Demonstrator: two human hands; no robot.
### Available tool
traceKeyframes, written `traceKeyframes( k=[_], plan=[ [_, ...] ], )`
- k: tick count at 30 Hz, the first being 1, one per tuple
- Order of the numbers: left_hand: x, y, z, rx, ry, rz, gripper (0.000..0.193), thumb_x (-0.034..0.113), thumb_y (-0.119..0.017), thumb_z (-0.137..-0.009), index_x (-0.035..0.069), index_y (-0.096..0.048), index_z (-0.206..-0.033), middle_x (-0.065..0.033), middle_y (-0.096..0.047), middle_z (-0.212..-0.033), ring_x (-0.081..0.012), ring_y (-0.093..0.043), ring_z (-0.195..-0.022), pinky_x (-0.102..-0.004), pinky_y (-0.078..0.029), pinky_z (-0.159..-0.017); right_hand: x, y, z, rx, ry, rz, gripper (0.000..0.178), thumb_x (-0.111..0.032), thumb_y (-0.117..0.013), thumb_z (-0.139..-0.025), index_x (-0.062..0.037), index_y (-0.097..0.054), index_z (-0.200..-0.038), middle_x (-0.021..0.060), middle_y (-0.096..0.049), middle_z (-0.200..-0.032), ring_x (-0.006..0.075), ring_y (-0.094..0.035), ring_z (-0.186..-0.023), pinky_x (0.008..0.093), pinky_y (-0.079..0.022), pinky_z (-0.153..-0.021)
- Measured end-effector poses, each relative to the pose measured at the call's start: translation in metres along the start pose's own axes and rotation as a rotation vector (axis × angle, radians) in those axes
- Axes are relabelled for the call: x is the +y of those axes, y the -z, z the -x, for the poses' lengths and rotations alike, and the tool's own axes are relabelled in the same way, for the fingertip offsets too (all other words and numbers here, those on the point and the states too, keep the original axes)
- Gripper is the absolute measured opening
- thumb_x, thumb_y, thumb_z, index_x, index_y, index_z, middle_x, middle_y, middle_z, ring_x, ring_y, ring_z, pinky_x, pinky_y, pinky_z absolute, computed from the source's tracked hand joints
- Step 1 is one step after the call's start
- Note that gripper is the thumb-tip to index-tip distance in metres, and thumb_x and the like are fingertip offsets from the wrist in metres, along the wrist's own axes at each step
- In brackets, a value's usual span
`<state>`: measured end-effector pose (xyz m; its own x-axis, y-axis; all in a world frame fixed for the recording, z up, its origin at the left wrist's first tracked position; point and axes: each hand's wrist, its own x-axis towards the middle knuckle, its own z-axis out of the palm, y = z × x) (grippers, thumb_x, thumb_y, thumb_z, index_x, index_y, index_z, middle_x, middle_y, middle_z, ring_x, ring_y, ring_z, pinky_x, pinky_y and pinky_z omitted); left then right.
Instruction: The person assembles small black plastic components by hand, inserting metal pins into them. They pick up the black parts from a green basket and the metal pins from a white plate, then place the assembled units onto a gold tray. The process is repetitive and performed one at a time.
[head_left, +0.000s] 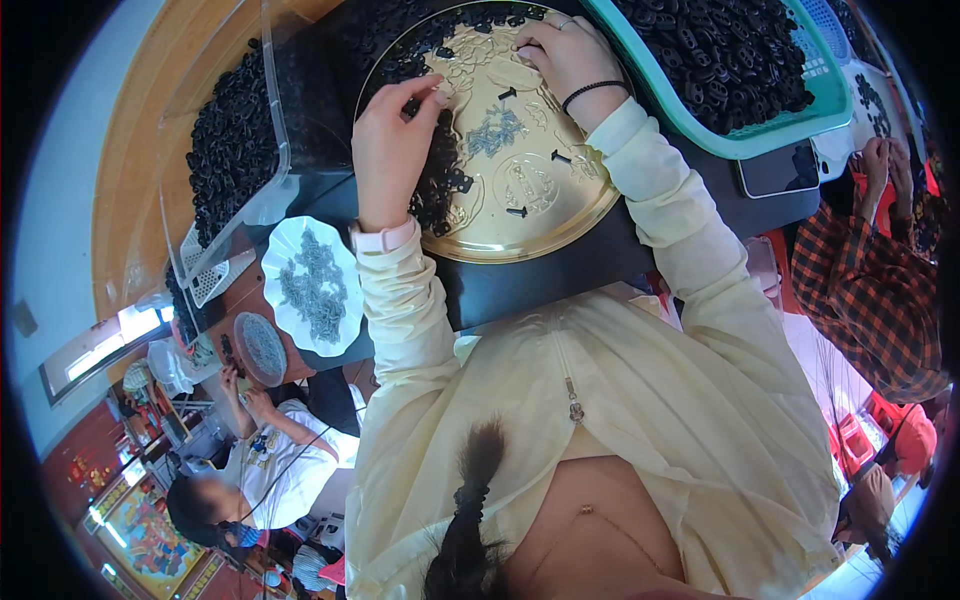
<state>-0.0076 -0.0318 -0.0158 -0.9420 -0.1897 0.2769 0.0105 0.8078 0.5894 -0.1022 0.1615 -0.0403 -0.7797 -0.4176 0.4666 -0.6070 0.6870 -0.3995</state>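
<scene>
A round gold tray (pixel 590 215) with a raised pattern lies before me. Small black plastic parts (pixel 435 195) cover its left side and far edge. A small heap of silvery screws (pixel 495 130) sits near its middle, and a few black T-shaped pieces (pixel 561 157) lie apart. Over the tray's left side, my left hand (pixel 390 150) is closed with thumb and forefinger together; what they pinch is too small to make out. At the far right of the tray, my right hand (pixel 575 60) has its fingers curled down together, their tips partly hidden.
A green basket (pixel 745 145) of black oval parts stands at right, beside a phone (pixel 778 172). Left are a clear bin (pixel 283 110) of black parts and a white scalloped dish (pixel 318 345) of screws. One person (pixel 290 465) works at left, another (pixel 870 270) at right.
</scene>
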Motion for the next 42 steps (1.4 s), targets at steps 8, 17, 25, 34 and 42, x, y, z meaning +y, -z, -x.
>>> traceKeyframes(
  k=[8,17,25,34,42],
  plan=[
    [0.019,-0.003,0.010,-0.198,-0.148,-0.027,0.019,0.017,-0.066,-0.079,0.014,-0.069,-0.097,-0.0055,-0.061,-0.082,-0.0187,-0.056,-0.064,-0.0271,-0.044,-0.058,-0.002,-0.001,-0.002,0.106,-0.063,-0.164,0.014,-0.003,-0.050,-0.084,-0.0016,-0.058,-0.096,0.0190,-0.055,-0.097,0.0341,-0.055,-0.087,0.0385,-0.045,-0.077],
    [0.033,-0.014,0.012,-0.179,-0.111,-0.063,0.014,0.021,-0.067,-0.077,0.011,-0.069,-0.087,-0.0053,-0.060,-0.082,-0.0209,-0.059,-0.067,-0.0298,-0.047,-0.060,-0.024,0.022,0.000,0.089,-0.169,-0.591,0.012,-0.007,-0.050,-0.088,0.0007,-0.053,-0.097,0.0171,-0.059,-0.085,0.0299,-0.060,-0.078,0.0335,-0.047,-0.067],
    [0.028,-0.017,0.013,-0.212,-0.065,0.055,0.015,0.015,-0.068,-0.075,0.005,-0.064,-0.085,-0.0049,-0.057,-0.080,-0.0143,-0.055,-0.061,-0.0258,-0.045,-0.058,-0.021,0.021,0.002,-0.087,-0.176,-0.660,0.028,-0.019,-0.053,-0.091,-0.0027,-0.052,-0.113,0.0103,-0.062,-0.087,0.0186,-0.060,-0.075,0.0291,-0.048,-0.066],
    [0.026,-0.011,0.009,-0.084,0.117,0.690,0.013,0.008,-0.066,-0.081,0.003,-0.057,-0.089,-0.0041,-0.063,-0.092,-0.0053,-0.053,-0.067,-0.0184,-0.042,-0.058,-0.016,0.000,0.008,-0.183,-0.220,-0.899,0.018,-0.015,-0.059,-0.085,-0.0121,-0.065,-0.102,0.0045,-0.063,-0.090,0.0162,-0.063,-0.073,0.0275,-0.051,-0.069],
    [0.030,-0.013,0.006,0.145,0.107,0.691,0.018,0.011,-0.068,-0.082,0.003,-0.058,-0.095,-0.0007,-0.064,-0.086,-0.0036,-0.052,-0.060,-0.0155,-0.037,-0.048,-0.026,0.005,0.007,-0.189,0.021,-0.836,0.023,-0.009,-0.058,-0.087,-0.0067,-0.048,-0.107,0.0059,-0.060,-0.095,0.0148,-0.062,-0.089,0.0265,-0.051,-0.079]
  ],
)
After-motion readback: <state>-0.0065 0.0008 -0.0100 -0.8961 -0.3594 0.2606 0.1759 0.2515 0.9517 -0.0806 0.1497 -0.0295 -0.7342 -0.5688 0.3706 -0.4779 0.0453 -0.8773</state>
